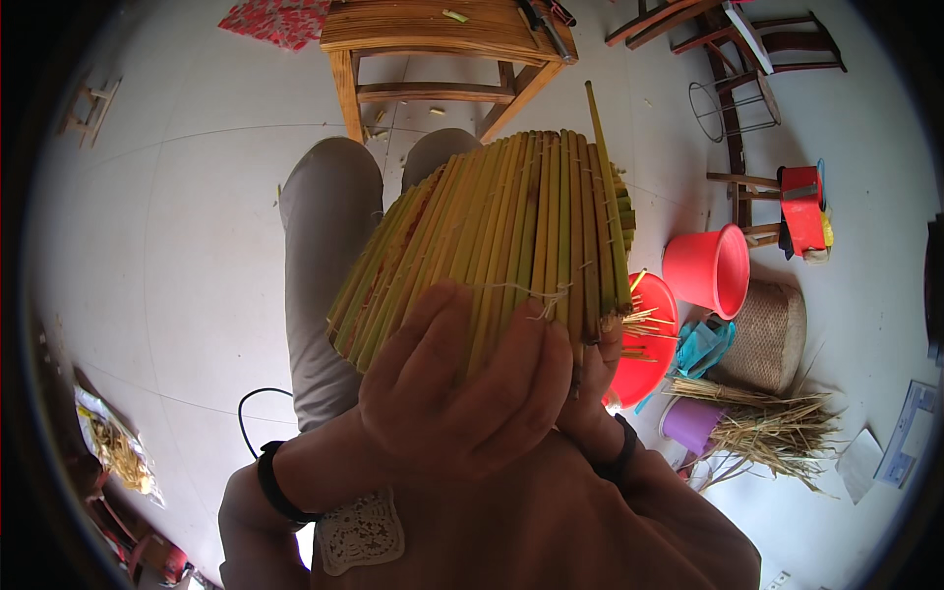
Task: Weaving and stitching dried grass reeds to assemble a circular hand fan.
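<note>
A curved panel of yellow-green plant stalks [509, 214], stitched side by side with pale thread, is held up over my lap. My left hand [464, 398] lies across its near face, fingers bent, with fingertips at a loose white thread [509, 286]. That thread ends in a small tangle near the right side of the panel. Behind the right edge, my right hand [596, 376] supports the panel, and most of its fingers are hidden. One stalk [601, 162] at the right side sticks up past the others. More cut stalk ends [625, 210] show behind it.
A wooden stool [435, 33] ahead carries a knife [549, 33]. To the right are a red basin [649, 376] with stalk pieces, a red bucket [700, 269], a woven basket [767, 339] and a purple bucket [689, 425] beside dry straw [774, 435]. A black cable [240, 420] curves by my left leg.
</note>
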Available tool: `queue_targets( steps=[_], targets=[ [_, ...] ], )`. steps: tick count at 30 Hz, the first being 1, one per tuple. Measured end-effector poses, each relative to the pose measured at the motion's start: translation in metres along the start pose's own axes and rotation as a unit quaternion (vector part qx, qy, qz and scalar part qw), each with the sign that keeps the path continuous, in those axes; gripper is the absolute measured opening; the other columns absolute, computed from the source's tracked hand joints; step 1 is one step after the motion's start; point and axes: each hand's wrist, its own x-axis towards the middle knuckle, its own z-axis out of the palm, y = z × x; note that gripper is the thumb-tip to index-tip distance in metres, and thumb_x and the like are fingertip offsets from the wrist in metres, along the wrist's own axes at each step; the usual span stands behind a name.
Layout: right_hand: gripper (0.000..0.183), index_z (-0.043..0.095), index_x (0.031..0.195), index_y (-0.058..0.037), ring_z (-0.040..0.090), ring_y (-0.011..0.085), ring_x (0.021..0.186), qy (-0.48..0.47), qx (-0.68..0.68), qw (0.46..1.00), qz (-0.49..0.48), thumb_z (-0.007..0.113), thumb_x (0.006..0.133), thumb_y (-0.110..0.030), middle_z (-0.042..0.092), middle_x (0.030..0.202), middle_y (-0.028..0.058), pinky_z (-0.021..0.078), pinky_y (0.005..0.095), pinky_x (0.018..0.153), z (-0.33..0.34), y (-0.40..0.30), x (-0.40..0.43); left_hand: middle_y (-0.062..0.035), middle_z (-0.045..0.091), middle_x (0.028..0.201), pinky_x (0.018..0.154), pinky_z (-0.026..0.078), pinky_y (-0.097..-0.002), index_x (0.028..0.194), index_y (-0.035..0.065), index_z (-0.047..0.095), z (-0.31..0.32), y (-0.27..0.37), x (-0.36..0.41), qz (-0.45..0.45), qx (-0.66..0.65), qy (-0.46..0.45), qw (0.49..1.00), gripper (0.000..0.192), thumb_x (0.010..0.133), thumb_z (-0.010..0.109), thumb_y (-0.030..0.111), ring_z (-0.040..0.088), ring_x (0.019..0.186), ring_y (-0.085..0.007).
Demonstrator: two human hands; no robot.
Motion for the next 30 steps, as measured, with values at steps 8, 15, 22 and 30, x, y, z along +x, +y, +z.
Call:
queue_targets(
  steps=[8, 15, 22, 30],
  targets=[
    [0.035, 0.045, 0.127, 0.0013, 0.059, 0.0133, 0.095, -0.047, -0.048, 0.994, -0.086, 0.040, 0.092, 0.001, 0.060, 0.110, 0.0090, 0.0491, 0.0267, 0.080, 0.015, -0.013, 0.004, -0.0118, 0.064, 0.103, 0.073, 0.061, -0.0405, 0.106, 0.0029, 0.062, 0.001, 0.000, -0.001, 0.006, 0.007, -0.002, 1.000, 0.018, 0.090, 0.059, 0.011, 0.063, 0.090, -0.0302],
    [0.019, 0.041, 0.110, -0.0046, 0.052, 0.0091, 0.080, 0.008, -0.182, 0.972, -0.151, 0.039, 0.093, 0.002, 0.056, 0.096, 0.0061, 0.0454, 0.0239, 0.070, 0.029, -0.025, 0.012, -0.0113, 0.064, 0.103, 0.073, 0.061, -0.0400, 0.105, 0.0027, 0.062, 0.003, 0.002, 0.000, -0.001, 0.005, 0.002, 1.000, 0.018, 0.090, 0.061, 0.012, 0.063, 0.090, -0.0300],
    [0.014, 0.038, 0.105, -0.0068, 0.047, 0.0066, 0.072, -0.014, -0.118, 0.976, -0.184, 0.042, 0.094, 0.000, 0.052, 0.089, 0.0038, 0.0414, 0.0211, 0.062, 0.034, -0.024, 0.018, -0.0125, 0.065, 0.106, 0.073, 0.059, -0.0372, 0.105, 0.0022, 0.063, 0.004, 0.006, -0.002, -0.001, 0.030, 0.010, 1.000, 0.018, 0.091, 0.060, 0.012, 0.064, 0.093, -0.0307],
    [0.046, 0.026, 0.133, -0.0066, 0.056, 0.0157, 0.083, -0.052, -0.318, 0.880, -0.348, 0.043, 0.092, 0.003, 0.053, 0.126, 0.0239, 0.0446, 0.0218, 0.056, -0.003, -0.037, 0.025, -0.0122, 0.068, 0.099, 0.073, 0.059, -0.0355, 0.104, -0.0031, 0.063, 0.002, -0.002, 0.011, -0.035, 0.041, 0.061, 0.997, 0.020, 0.085, 0.061, 0.000, 0.066, 0.088, -0.0290]
  ],
)
